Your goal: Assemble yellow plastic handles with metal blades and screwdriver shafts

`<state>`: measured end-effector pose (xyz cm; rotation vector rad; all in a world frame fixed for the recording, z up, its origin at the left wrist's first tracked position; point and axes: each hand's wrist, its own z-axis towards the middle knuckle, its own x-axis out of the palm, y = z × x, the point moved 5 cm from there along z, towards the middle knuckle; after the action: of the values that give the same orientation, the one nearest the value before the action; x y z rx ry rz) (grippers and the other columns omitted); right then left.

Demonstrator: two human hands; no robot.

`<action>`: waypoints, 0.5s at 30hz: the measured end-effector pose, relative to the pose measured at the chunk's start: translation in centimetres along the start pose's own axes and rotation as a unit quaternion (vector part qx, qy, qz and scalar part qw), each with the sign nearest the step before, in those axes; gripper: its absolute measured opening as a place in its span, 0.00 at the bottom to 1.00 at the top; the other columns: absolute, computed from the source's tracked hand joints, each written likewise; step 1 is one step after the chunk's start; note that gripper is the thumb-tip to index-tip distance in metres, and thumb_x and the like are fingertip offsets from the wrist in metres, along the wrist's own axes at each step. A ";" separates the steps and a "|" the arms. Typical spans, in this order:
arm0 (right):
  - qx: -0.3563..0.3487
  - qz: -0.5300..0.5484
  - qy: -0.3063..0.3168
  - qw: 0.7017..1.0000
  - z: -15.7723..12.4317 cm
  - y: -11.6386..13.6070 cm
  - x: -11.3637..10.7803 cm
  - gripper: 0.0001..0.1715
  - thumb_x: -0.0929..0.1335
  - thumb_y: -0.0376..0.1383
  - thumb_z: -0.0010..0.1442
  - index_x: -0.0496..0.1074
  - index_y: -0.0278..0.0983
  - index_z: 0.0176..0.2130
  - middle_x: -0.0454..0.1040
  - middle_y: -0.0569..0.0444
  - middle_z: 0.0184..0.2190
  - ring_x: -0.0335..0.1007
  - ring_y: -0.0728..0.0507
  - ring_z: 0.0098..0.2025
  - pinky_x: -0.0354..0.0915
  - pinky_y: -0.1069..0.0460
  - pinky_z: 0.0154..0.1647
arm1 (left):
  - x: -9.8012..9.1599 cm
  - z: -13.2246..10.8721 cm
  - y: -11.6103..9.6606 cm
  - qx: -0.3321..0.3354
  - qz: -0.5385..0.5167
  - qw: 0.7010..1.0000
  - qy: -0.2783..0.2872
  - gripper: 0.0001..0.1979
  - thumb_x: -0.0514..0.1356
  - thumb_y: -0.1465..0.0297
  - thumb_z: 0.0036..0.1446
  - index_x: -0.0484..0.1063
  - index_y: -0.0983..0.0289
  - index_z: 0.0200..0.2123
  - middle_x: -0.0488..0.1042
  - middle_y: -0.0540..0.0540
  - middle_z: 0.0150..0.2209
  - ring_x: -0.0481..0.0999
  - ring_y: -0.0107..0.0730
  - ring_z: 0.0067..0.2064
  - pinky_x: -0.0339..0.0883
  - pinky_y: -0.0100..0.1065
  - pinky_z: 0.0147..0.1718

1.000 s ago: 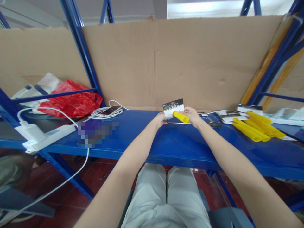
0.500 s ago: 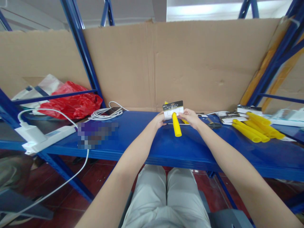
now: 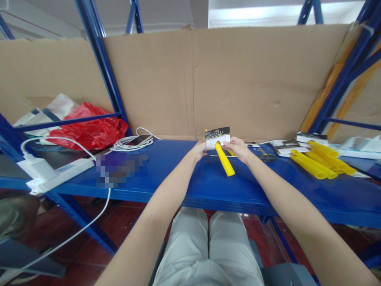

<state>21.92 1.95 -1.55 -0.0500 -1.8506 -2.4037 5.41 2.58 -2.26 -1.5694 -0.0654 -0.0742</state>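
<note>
Both my hands hold up a small white card with a black top band (image 3: 217, 138) above the blue shelf (image 3: 208, 182). My left hand (image 3: 199, 150) pinches its left edge and my right hand (image 3: 237, 147) pinches its right edge. A yellow tube (image 3: 225, 160) hangs from the card's middle and slants down toward me and to the right. Its upper end sits at the card between my fingers.
Several more yellow tubes (image 3: 320, 161) and a stack of cards (image 3: 290, 147) lie at the right. A dark-handled tool (image 3: 266, 157) rests behind my right hand. A coiled white cable (image 3: 132, 141), red bag (image 3: 89, 127) and white power strip (image 3: 50, 172) are at the left. Cardboard (image 3: 238, 79) backs the shelf.
The yellow tube has swung from lying across the card's front to hanging down and slanting right. Both hands stay at the card's edges.
</note>
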 end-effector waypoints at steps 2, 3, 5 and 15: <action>0.004 0.002 -0.001 1.000 0.0 0.0 0.1 0.22 0.77 0.29 0.51 0.60 0.38 0.25 0.76 0.59 0.24 0.79 0.48 0.33 0.74 0.51 0.44 | 0.0 0.0 -0.1 0.004 -0.011 1.000 -0.009 0.08 0.64 0.67 0.49 0.76 0.57 0.36 0.83 0.55 0.37 0.78 0.47 0.48 0.64 0.48 0.50; 0.004 0.004 -0.003 1.000 0.0 0.0 0.1 0.22 0.77 0.29 0.50 0.60 0.38 0.25 0.76 0.59 0.24 0.79 0.47 0.33 0.74 0.50 0.44 | 0.0 0.0 -0.2 0.006 -0.018 1.000 -0.010 0.08 0.63 0.67 0.50 0.76 0.57 0.36 0.83 0.55 0.38 0.77 0.46 0.49 0.64 0.48 0.51; 0.002 0.008 -0.008 1.000 0.1 -0.1 0.1 0.23 0.78 0.30 0.49 0.60 0.39 0.25 0.76 0.59 0.24 0.79 0.47 0.34 0.75 0.50 0.43 | 0.0 0.1 -0.3 0.004 -0.032 0.999 -0.011 0.08 0.60 0.66 0.53 0.76 0.58 0.37 0.82 0.55 0.41 0.76 0.46 0.51 0.62 0.49 0.53; -0.036 0.048 -0.046 0.997 0.4 -0.1 -0.1 0.25 0.79 0.35 0.47 0.60 0.39 0.24 0.75 0.63 0.23 0.78 0.49 0.32 0.76 0.50 0.43 | 0.4 0.1 -0.3 -0.016 -0.057 0.998 -0.009 0.20 0.48 0.55 0.63 0.77 0.53 0.43 0.77 0.53 0.54 0.65 0.49 0.64 0.48 0.58 0.61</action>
<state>21.99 2.41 -1.58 -0.2539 -1.7545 -2.4384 5.77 2.72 -1.94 -1.5985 -0.1692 -0.1505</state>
